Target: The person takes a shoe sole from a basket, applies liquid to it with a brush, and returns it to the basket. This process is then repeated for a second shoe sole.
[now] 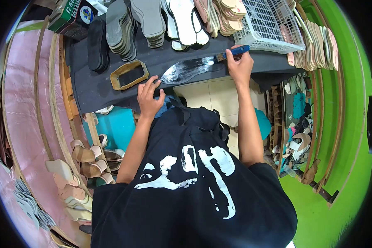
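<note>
one streaked black sole-shaped piece [188,71], flat on black-clothed surface [87,91]: right grip [240,68] pinching blue-handled flat brush [239,50], left grip [149,98] loosely spread beside the piece, coating seemingly in hand, calling for even strokes.

"What's that lying on the desk [91,93]?"

"A flat, foot-shaped black sole [188,71], set crosswise along the near edge, its broader end to the left."

"It's shiny, even from here."

"The upper face is glossy, yes, with pale streaks running lengthwise over the black."

"And the brush [241,50]?"

"Blue handle, slanting away to the right beyond the sole's narrower end. The head is right at that end; I can't make out the bristles clearly."
</note>
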Demonstrator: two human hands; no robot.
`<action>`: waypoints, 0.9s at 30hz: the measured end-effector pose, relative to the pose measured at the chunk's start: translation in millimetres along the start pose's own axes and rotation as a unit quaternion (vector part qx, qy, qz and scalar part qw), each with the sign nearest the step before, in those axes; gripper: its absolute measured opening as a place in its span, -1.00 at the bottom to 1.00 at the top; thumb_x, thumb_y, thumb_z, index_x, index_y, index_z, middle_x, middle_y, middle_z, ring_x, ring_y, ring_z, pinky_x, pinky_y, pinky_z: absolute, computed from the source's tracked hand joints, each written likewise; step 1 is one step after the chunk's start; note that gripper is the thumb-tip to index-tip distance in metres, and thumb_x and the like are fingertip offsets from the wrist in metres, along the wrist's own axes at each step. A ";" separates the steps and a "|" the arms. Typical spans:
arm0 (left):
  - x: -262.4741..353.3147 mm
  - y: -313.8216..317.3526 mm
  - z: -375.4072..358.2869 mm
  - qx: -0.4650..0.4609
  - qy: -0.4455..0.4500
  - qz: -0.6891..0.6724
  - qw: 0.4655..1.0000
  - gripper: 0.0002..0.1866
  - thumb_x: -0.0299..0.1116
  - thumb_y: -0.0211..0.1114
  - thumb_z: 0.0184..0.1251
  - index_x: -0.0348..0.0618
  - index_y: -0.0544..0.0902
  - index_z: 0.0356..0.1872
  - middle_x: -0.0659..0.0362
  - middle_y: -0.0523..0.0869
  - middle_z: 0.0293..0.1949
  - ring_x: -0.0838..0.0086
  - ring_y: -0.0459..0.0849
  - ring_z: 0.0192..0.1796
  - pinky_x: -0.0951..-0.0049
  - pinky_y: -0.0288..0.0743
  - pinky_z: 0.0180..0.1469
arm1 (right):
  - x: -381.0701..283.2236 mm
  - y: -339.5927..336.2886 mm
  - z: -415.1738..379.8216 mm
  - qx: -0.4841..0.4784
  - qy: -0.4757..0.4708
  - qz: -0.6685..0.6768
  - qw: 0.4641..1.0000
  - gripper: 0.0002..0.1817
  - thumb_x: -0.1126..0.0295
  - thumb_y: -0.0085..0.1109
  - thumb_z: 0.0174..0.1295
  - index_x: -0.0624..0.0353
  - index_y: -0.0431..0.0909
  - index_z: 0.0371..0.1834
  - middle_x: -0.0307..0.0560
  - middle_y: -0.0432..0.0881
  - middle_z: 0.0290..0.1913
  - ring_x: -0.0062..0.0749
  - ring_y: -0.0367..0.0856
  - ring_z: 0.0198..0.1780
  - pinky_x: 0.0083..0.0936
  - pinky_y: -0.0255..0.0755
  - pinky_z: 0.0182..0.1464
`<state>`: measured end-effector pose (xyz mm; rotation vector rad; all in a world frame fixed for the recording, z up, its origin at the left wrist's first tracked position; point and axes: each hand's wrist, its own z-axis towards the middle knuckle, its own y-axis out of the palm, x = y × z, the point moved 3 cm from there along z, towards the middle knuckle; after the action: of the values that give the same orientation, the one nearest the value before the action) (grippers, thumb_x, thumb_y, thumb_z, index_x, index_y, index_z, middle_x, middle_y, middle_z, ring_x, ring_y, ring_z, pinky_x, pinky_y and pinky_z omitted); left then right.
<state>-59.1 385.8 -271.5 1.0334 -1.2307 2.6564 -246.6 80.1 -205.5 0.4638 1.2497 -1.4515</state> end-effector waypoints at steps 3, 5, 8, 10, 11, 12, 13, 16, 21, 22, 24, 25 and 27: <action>3.8 -4.1 -0.6 -0.004 0.006 0.006 1.000 -0.63 -0.49 0.55 0.14 -0.17 0.83 0.03 0.18 0.82 0.30 0.14 0.69 0.03 0.22 0.58 0.19 | -14.6 10.7 -9.9 -0.022 0.002 0.045 0.999 -0.80 0.47 0.54 0.33 0.31 0.70 -0.13 0.00 0.80 -0.36 -0.36 0.83 -0.35 -0.42 0.66 -0.22; 6.2 -4.2 2.3 -0.005 0.012 0.013 1.000 -0.62 -0.46 0.59 0.11 -0.17 0.83 0.02 0.18 0.82 0.29 0.14 0.70 0.03 0.21 0.59 0.19 | -21.4 14.5 -12.0 -0.075 -0.029 0.022 0.997 -0.82 0.49 0.52 0.35 0.31 0.68 -0.13 0.01 0.78 -0.35 -0.32 0.83 -0.36 -0.41 0.66 -0.22; 7.6 -3.8 2.2 -0.002 0.006 0.019 1.000 -0.61 -0.44 0.62 0.10 -0.18 0.83 0.01 0.18 0.82 0.28 0.15 0.70 0.04 0.22 0.61 0.18 | -18.3 0.0 -11.1 -0.068 -0.047 -0.015 0.996 -0.83 0.51 0.49 0.36 0.30 0.67 -0.13 0.01 0.78 -0.33 -0.33 0.83 -0.36 -0.41 0.67 -0.23; 5.2 -3.4 2.4 0.004 0.004 0.015 1.000 -0.62 -0.44 0.62 0.11 -0.18 0.83 0.00 0.18 0.82 0.27 0.15 0.70 0.04 0.22 0.62 0.17 | -12.5 -8.9 -7.9 -0.054 -0.049 -0.046 0.996 -0.84 0.52 0.49 0.36 0.30 0.67 -0.14 0.01 0.79 -0.31 -0.36 0.82 -0.34 -0.41 0.68 -0.21; 5.0 -3.2 3.1 0.004 0.006 0.010 1.000 -0.63 -0.44 0.62 0.12 -0.19 0.84 0.00 0.19 0.83 0.27 0.16 0.70 0.04 0.22 0.63 0.17 | -16.6 -8.7 -7.1 -0.055 -0.051 -0.046 0.996 -0.84 0.52 0.49 0.36 0.30 0.67 -0.14 0.01 0.79 -0.31 -0.36 0.82 -0.34 -0.41 0.68 -0.21; 4.6 -2.7 3.4 0.005 0.004 0.009 1.000 -0.63 -0.44 0.62 0.12 -0.19 0.84 0.00 0.19 0.83 0.27 0.16 0.70 0.04 0.22 0.63 0.17 | -21.2 -8.3 -7.2 -0.050 -0.054 -0.037 0.997 -0.84 0.52 0.49 0.36 0.30 0.67 -0.14 0.01 0.79 -0.31 -0.36 0.82 -0.34 -0.40 0.67 -0.22; 4.5 -2.3 3.3 0.008 0.005 0.011 1.000 -0.64 -0.45 0.62 0.12 -0.19 0.84 0.00 0.19 0.83 0.26 0.16 0.70 0.03 0.22 0.64 0.16 | -24.8 -7.5 -8.6 -0.045 -0.056 -0.028 0.997 -0.84 0.51 0.50 0.36 0.29 0.68 -0.15 0.02 0.78 -0.31 -0.35 0.82 -0.34 -0.40 0.67 -0.22; 5.3 -2.1 2.2 0.009 0.006 0.015 1.000 -0.65 -0.45 0.62 0.14 -0.19 0.85 -0.01 0.19 0.83 0.26 0.17 0.70 0.02 0.22 0.64 0.16 | -22.8 6.2 -13.5 -0.082 -0.072 0.009 0.994 -0.83 0.50 0.52 0.35 0.29 0.69 -0.15 0.02 0.79 -0.30 -0.35 0.83 -0.33 -0.41 0.65 -0.24; 7.6 -5.2 3.0 0.010 -0.003 0.010 1.000 -0.66 -0.45 0.62 0.14 -0.20 0.84 -0.02 0.18 0.83 0.26 0.17 0.70 0.02 0.22 0.64 0.17 | -6.0 -8.3 -3.8 -0.066 -0.040 -0.039 0.996 -0.80 0.47 0.54 0.38 0.31 0.69 -0.10 -0.01 0.83 -0.27 -0.46 0.83 -0.26 -0.45 0.70 -0.14; 7.8 -5.0 3.1 0.009 -0.005 0.006 1.000 -0.66 -0.45 0.62 0.14 -0.21 0.84 -0.02 0.18 0.83 0.26 0.17 0.71 0.02 0.22 0.64 0.17 | 2.3 -11.4 0.9 -0.048 -0.058 -0.044 0.996 -0.81 0.47 0.53 0.39 0.32 0.69 -0.11 -0.01 0.83 -0.28 -0.45 0.83 -0.27 -0.45 0.70 -0.15; 8.4 -3.7 2.9 0.010 -0.006 0.002 1.000 -0.66 -0.46 0.62 0.13 -0.22 0.84 -0.03 0.18 0.83 0.26 0.17 0.71 0.03 0.22 0.64 0.18 | 1.8 -10.5 8.5 -0.044 -0.059 -0.040 0.996 -0.81 0.46 0.53 0.39 0.32 0.70 -0.11 -0.02 0.83 -0.28 -0.45 0.83 -0.27 -0.46 0.69 -0.16; 8.1 -3.9 3.5 0.012 -0.008 -0.002 1.000 -0.66 -0.47 0.62 0.14 -0.22 0.84 -0.03 0.17 0.84 0.26 0.17 0.72 0.04 0.22 0.64 0.19 | 1.8 -10.9 11.3 -0.038 -0.057 -0.037 0.997 -0.80 0.46 0.54 0.39 0.32 0.70 -0.10 -0.02 0.83 -0.29 -0.46 0.83 -0.28 -0.47 0.68 -0.16; 8.6 -5.9 3.8 0.012 -0.009 -0.005 1.000 -0.67 -0.47 0.62 0.14 -0.23 0.84 -0.03 0.16 0.85 0.25 0.17 0.73 0.05 0.22 0.64 0.21 | -11.9 -2.7 10.0 -0.046 -0.050 -0.028 0.997 -0.80 0.46 0.54 0.39 0.31 0.70 -0.11 -0.04 0.82 -0.29 -0.47 0.83 -0.28 -0.49 0.68 -0.17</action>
<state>-61.9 385.1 -260.8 1.0655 -1.1973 2.6664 -241.9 76.6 -190.9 0.2923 1.2526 -1.4391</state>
